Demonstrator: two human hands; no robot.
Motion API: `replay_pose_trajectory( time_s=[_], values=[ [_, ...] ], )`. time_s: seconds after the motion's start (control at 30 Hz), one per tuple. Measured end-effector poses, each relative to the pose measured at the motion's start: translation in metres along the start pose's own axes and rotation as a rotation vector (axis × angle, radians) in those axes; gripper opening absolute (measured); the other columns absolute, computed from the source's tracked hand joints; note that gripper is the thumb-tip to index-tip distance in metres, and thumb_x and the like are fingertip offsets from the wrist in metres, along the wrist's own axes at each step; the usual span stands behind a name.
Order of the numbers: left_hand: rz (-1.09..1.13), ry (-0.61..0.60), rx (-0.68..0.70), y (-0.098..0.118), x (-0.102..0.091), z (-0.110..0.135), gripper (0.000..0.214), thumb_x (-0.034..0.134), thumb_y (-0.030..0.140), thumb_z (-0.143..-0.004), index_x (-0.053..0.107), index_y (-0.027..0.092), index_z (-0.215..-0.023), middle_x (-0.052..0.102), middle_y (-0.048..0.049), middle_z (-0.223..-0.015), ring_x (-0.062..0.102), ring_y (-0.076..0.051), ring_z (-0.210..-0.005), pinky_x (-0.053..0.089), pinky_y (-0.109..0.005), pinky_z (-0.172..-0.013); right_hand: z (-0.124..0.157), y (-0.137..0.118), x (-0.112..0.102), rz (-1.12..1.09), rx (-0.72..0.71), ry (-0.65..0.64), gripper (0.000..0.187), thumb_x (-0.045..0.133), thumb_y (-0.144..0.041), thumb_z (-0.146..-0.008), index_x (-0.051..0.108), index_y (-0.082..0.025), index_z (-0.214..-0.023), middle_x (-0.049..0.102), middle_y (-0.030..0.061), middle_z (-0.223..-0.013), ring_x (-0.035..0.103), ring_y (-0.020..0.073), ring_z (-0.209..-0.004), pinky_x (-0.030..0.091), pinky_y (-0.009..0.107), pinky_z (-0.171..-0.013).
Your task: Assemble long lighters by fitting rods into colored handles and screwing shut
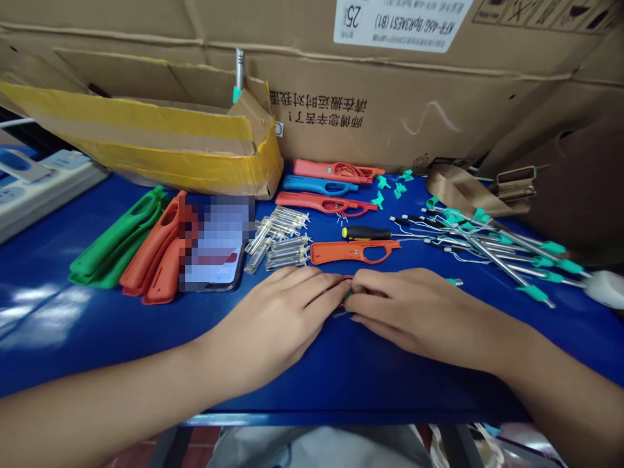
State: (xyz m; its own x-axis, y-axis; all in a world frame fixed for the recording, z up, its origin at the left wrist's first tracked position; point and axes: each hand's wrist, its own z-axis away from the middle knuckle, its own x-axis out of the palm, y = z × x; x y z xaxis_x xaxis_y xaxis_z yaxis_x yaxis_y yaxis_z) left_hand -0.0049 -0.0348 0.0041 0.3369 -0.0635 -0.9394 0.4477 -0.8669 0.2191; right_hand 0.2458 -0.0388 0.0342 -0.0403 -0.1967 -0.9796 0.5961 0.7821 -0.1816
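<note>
My left hand point(285, 318) and my right hand point(414, 312) meet near the middle of the blue table. Their bent fingers close around a red lighter casing point(347, 278), of which only a small edge shows. A green tip with a metal end point(457, 282) sticks out beyond my right hand. Just past the fingers lies an orange lighter casing half point(324, 253), and behind it a black and yellow screwdriver point(370, 233). Clear lighter fuel tanks point(287, 250) are heaped beyond my left hand.
Red and blue casings point(316, 185) lie behind, beside small green clips point(383, 182). Metal lighter tubes with wires point(507, 250) spread right. At left are green casings point(114, 244), orange casings point(153, 260), a phone point(214, 253) and a power strip point(43, 188). A taped cardboard box point(195, 162) stands behind.
</note>
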Motion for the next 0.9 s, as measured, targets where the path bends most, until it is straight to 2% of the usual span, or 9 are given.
replay_pose_trajectory(
  time_s=[0.1, 0.2, 0.27, 0.37, 0.47, 0.57, 0.67, 0.77, 0.9],
  values=[
    [0.048, -0.001, 0.022, -0.004, 0.003, 0.001, 0.041, 0.053, 0.012, -0.102, 0.054, 0.009, -0.142, 0.066, -0.0107, -0.136, 0.06, -0.025, -0.121, 0.051, -0.042, -0.106, -0.002, 0.0, 0.003, 0.007, -0.027, 0.008, 0.021, 0.04, -0.023, -0.107, 0.058, -0.023, -0.095, 0.061, 0.0008, -0.094, 0.055, 0.0166, -0.073, 0.033, 0.033, -0.061],
    [0.063, -0.018, 0.035, -0.006, 0.003, 0.0, 0.04, 0.051, 0.013, -0.102, 0.055, 0.01, -0.142, 0.066, -0.0104, -0.136, 0.061, -0.024, -0.12, 0.051, -0.041, -0.108, 0.0, 0.001, -0.002, -0.143, 0.03, 0.067, 0.017, 0.041, -0.026, -0.108, 0.057, -0.024, -0.102, 0.063, 0.0, -0.098, 0.059, 0.0155, -0.081, 0.039, 0.031, -0.068],
    [0.048, -0.028, 0.039, -0.006, 0.001, 0.0, 0.041, 0.051, 0.013, -0.102, 0.054, 0.011, -0.143, 0.066, -0.0102, -0.137, 0.062, -0.025, -0.119, 0.052, -0.042, -0.107, 0.003, 0.003, -0.006, -0.279, 0.146, 0.119, 0.01, 0.045, -0.027, -0.106, 0.054, -0.025, -0.102, 0.064, -0.0019, -0.093, 0.06, 0.0141, -0.079, 0.042, 0.029, -0.069],
    [0.021, -0.035, 0.02, -0.005, 0.0, -0.001, 0.045, 0.052, 0.012, -0.101, 0.051, 0.013, -0.146, 0.066, -0.009, -0.138, 0.061, -0.027, -0.118, 0.055, -0.044, -0.104, 0.003, 0.006, -0.008, -0.533, 0.387, 0.152, 0.006, 0.049, -0.027, -0.103, 0.051, -0.026, -0.099, 0.062, -0.0055, -0.078, 0.057, 0.0117, -0.064, 0.041, 0.027, -0.059],
    [0.017, -0.035, 0.009, -0.004, -0.002, -0.001, 0.042, 0.052, 0.011, -0.101, 0.054, 0.014, -0.142, 0.066, -0.0085, -0.138, 0.06, -0.027, -0.119, 0.054, -0.043, -0.104, -0.001, 0.01, -0.003, -0.772, 0.498, 0.15, 0.002, 0.05, -0.026, -0.101, 0.05, -0.027, -0.099, 0.062, -0.0064, -0.076, 0.053, 0.0109, -0.059, 0.04, 0.025, -0.052],
    [0.034, -0.042, 0.004, -0.002, -0.004, -0.002, 0.035, 0.051, 0.011, -0.101, 0.059, 0.016, -0.135, 0.067, -0.0082, -0.135, 0.06, -0.027, -0.116, 0.055, -0.043, -0.101, -0.005, 0.013, -0.001, -0.837, 0.503, 0.114, 0.01, 0.055, -0.019, -0.093, 0.049, -0.027, -0.097, 0.054, -0.0081, -0.072, 0.048, 0.0104, -0.058, 0.038, 0.023, -0.05],
    [0.047, -0.054, -0.002, -0.002, -0.004, -0.004, 0.032, 0.05, 0.012, -0.102, 0.061, 0.018, -0.132, 0.068, -0.0077, -0.132, 0.061, -0.027, -0.113, 0.056, -0.043, -0.098, -0.005, 0.014, -0.003, -0.753, 0.438, 0.058, 0.014, 0.057, -0.014, -0.088, 0.049, -0.025, -0.084, 0.049, -0.0083, -0.068, 0.044, 0.0099, -0.059, 0.035, 0.023, -0.051],
    [0.041, -0.039, 0.011, -0.003, -0.003, -0.004, 0.032, 0.05, 0.012, -0.102, 0.061, 0.017, -0.132, 0.068, -0.008, -0.129, 0.061, -0.027, -0.113, 0.056, -0.043, -0.099, -0.003, 0.014, -0.005, -0.651, 0.345, 0.053, 0.022, 0.06, -0.017, -0.089, 0.044, -0.023, -0.073, 0.047, -0.0073, -0.067, 0.043, 0.0102, -0.062, 0.033, 0.025, -0.055],
    [0.02, -0.037, 0.015, -0.004, -0.002, -0.002, 0.033, 0.05, 0.012, -0.102, 0.061, 0.017, -0.132, 0.068, -0.0089, -0.129, 0.06, -0.028, -0.115, 0.055, -0.043, -0.099, -0.004, 0.015, -0.002, -0.556, 0.223, 0.067, 0.033, 0.063, -0.022, -0.093, 0.039, -0.022, -0.07, 0.049, -0.0053, -0.074, 0.044, 0.0104, -0.065, 0.032, 0.027, -0.059]
  ],
)
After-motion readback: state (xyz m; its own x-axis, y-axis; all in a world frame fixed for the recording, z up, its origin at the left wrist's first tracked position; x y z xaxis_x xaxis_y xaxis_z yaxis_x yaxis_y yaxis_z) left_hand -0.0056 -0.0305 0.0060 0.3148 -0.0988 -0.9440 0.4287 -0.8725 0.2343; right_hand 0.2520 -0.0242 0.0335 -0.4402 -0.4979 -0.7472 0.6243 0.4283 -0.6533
